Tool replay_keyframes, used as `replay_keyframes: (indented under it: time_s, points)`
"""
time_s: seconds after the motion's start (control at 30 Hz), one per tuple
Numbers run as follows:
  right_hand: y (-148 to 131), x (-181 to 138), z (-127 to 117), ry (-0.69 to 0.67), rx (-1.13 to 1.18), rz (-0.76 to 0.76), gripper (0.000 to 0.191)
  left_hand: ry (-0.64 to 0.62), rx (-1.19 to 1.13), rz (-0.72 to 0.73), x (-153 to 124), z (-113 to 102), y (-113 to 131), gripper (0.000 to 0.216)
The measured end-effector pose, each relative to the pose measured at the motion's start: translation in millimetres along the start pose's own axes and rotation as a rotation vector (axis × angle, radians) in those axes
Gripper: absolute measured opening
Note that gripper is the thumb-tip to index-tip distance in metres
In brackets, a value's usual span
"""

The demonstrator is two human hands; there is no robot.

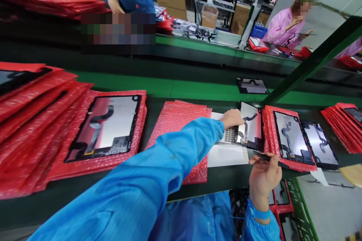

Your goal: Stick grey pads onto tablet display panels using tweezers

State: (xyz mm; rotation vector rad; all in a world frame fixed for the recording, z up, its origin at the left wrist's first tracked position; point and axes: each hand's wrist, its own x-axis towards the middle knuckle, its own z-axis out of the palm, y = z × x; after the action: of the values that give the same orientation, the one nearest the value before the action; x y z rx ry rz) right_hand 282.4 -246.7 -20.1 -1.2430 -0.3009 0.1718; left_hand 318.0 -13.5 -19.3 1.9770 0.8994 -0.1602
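Observation:
My left hand [232, 118], in a blue sleeve, reaches across the bench and its closed fingers grip the left edge of a screen panel [251, 126] that lies back side up, with a black flex cable on its silver back. My right hand [264, 177] is nearer me at the bench edge, closed on a thin black tool [270, 158] that points right. A white sheet [227, 154] lies under the panel, beside a pile of red bubble-wrap bags [177, 120].
Red bubble bags with panels lie left [107, 128] and right [291, 139]. A bare panel [319, 145] sits further right, another [252, 85] on the green conveyor. A person in blue stands across the line, one in pink at far right. A green post [311, 64] slants overhead.

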Motion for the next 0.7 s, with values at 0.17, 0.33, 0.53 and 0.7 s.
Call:
replay_keyframes:
  time_s: [0.17,0.33,0.53,0.7]
  points:
    - [-1.6,2.1,0.5,-0.006,-0.005,-0.012,0.034,-0.018,-0.247,0.067,-6.1,6.3,2.2,0.030]
    - [-6.4,2.6,5.8,-0.017,0.021,-0.024,0.031,0.145,-0.410,0.196,-32.3,-1.3,-5.7,0.031]
    - [1.4,9.4,8.3,-0.057,0.006,0.027,0.034,0.273,-0.543,0.308,-122.1,-67.2,-77.7,0.052]
    - [24.3,33.1,16.3,-0.258,-0.120,0.123,0.040,0.489,-0.550,0.253,-192.8,-98.9,-190.3,0.060]
